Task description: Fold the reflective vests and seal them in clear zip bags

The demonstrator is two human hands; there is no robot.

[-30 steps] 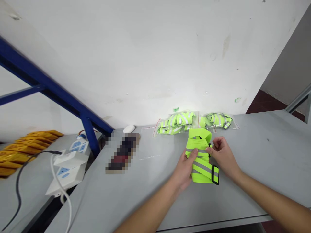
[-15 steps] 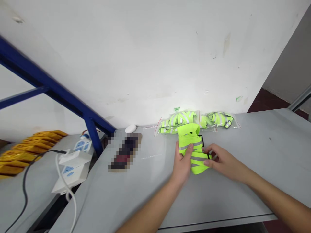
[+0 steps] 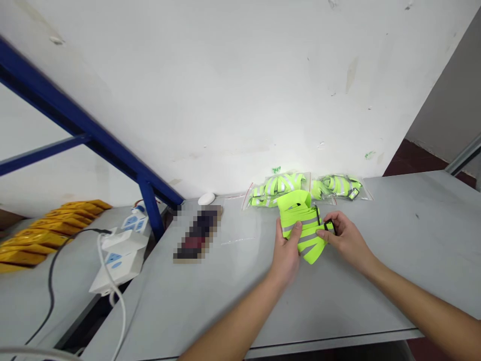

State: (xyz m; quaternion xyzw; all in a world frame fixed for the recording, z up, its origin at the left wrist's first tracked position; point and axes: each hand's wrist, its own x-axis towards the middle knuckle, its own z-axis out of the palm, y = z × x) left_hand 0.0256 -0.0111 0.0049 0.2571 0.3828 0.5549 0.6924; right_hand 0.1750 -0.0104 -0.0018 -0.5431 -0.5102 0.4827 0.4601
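Note:
A neon yellow-green reflective strap with grey stripes is folded into a bundle above the grey table. My left hand is closed on the bundle from the left, thumb pressed over its front. At the right side, my right hand pinches a strap end beside a black buckle. Another dark fitting shows at the bundle's right edge. Behind the bundle, clear zip bags holding similar straps lie against the wall. One more such bag lies to their right.
On the grey table are a white oval object and a pixelated dark item. Blue metal framing crosses the left side. Beyond it are white power strips, cables and a row of yellow packets.
My right hand has moved slightly up and right with the strap end and buckle. The lower strap fold now lies closer against the bundle. The view has shifted a little.

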